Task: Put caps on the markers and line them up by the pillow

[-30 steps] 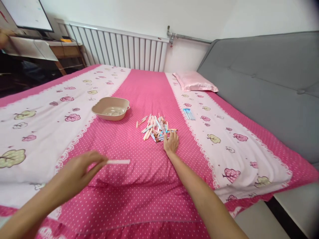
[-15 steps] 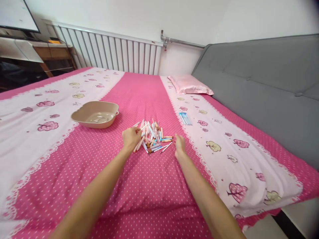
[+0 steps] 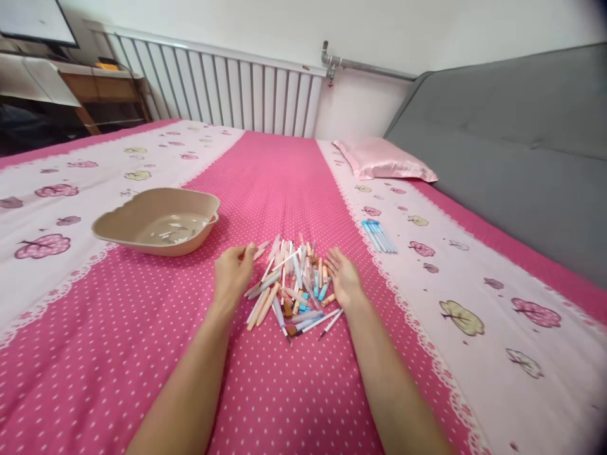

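Note:
A loose pile of paintbrushes and pens (image 3: pixel 296 284) in pink, peach, white and blue lies on the pink dotted bedspread between my two hands. At the pile's left edge is my left hand (image 3: pixel 232 275), its fingers curled in toward the thumb; anything inside them is hidden. On the opposite side, my right hand (image 3: pixel 344 277) has its fingers stretched out, palm toward the pile, close to the peach and blue pens. Apart from the pile, a row of several blue pens (image 3: pixel 378 236) lies side by side to the right.
A beige plastic basin (image 3: pixel 159 218) with small pale pieces in its bottom stands at left. Farther off are a pink pillow (image 3: pixel 384 159), a grey padded headboard (image 3: pixel 512 120), a white radiator (image 3: pixel 213 82) and a desk (image 3: pixel 102 88) with a monitor (image 3: pixel 38 22).
The view has come closer to the pile. My left hand has drawn back from the brushes to the left edge. My right hand has opened its fingers wider beside the pile, which looks more spread.

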{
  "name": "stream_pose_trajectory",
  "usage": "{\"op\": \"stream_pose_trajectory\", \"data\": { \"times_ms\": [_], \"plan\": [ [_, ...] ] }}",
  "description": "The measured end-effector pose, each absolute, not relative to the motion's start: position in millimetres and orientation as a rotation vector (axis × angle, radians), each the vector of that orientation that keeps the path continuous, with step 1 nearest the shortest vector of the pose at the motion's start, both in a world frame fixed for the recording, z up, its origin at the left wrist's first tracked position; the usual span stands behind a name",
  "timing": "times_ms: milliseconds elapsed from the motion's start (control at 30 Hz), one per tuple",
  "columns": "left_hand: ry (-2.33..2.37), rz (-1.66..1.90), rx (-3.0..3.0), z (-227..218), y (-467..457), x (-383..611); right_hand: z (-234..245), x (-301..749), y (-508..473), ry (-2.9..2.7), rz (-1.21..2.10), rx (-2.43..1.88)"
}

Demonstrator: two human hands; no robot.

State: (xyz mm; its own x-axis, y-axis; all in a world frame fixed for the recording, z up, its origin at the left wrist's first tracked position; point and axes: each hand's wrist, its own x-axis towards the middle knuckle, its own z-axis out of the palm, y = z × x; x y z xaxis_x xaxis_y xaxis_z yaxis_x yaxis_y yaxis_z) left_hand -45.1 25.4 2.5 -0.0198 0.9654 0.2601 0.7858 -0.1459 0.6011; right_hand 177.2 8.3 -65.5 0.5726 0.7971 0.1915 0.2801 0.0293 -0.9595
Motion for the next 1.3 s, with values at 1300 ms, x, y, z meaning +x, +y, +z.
{"op": "stream_pose_trajectory", "data": {
  "times_ms": [1300],
  "plan": [
    [1.56, 0.971, 1.848, -10.7, 9.9, -37.3, -28.1, 140.7, -23.1, -1.999, 0.188, -1.391]
  ]
}}
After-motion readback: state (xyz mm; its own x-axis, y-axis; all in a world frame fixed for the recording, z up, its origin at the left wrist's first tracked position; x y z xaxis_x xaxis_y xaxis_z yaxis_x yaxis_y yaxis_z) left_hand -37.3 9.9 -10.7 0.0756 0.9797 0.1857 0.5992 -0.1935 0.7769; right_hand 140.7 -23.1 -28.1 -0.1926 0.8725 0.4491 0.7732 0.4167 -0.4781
